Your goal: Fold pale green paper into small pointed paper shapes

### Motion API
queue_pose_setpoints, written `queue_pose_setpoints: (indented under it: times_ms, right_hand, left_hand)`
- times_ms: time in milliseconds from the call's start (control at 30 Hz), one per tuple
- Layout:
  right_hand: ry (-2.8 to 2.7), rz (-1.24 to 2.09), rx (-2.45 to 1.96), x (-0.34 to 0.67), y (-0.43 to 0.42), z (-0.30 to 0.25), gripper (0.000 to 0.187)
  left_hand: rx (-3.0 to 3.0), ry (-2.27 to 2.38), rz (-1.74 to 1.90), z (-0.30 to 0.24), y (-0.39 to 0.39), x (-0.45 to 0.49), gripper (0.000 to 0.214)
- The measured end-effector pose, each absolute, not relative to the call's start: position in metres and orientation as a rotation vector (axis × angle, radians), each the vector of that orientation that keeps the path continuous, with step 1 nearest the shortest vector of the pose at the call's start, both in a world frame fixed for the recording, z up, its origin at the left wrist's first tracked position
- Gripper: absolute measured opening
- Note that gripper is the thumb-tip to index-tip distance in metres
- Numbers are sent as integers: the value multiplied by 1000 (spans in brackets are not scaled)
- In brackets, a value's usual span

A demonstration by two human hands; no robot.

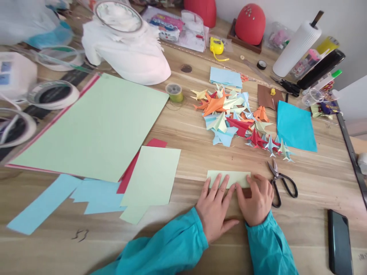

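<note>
A small pale green paper strip (233, 177), folded flat, lies on the wooden table (189, 130) just in front of me. My left hand (215, 206) rests on its left part with fingers stretched flat. My right hand (258, 200) presses the strip's right end, fingers bent and pressed down on the paper. Both arms wear teal sleeves. Black scissors (279, 183) lie just right of my right hand.
A heap of folded paper shapes (237, 118) sits beyond the strip, with a teal sheet (295, 126) to its right. Large and small green sheets (97, 126) and blue offcuts (57, 198) lie left. A black phone (340, 240) lies at right. Tape rolls, a paper roll and clutter line the back.
</note>
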State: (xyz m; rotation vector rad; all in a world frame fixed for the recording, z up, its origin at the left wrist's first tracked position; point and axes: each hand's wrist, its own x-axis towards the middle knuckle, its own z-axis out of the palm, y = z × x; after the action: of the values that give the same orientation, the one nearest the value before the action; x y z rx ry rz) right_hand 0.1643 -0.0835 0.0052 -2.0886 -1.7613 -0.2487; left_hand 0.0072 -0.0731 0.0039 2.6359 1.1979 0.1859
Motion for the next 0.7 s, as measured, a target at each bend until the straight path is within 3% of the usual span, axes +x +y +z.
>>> queue_pose_setpoints:
  times_ms: [500, 700]
  right_hand:
    - [-1832, -382, -2049, 158, -92, 7, 40]
    - [-2035, -232, -1959, 140, -105, 15, 34]
  left_hand:
    - [2710, 1205, 316, -3, -72, 11, 73]
    - [2681, 1161, 318, -8, -72, 11, 76]
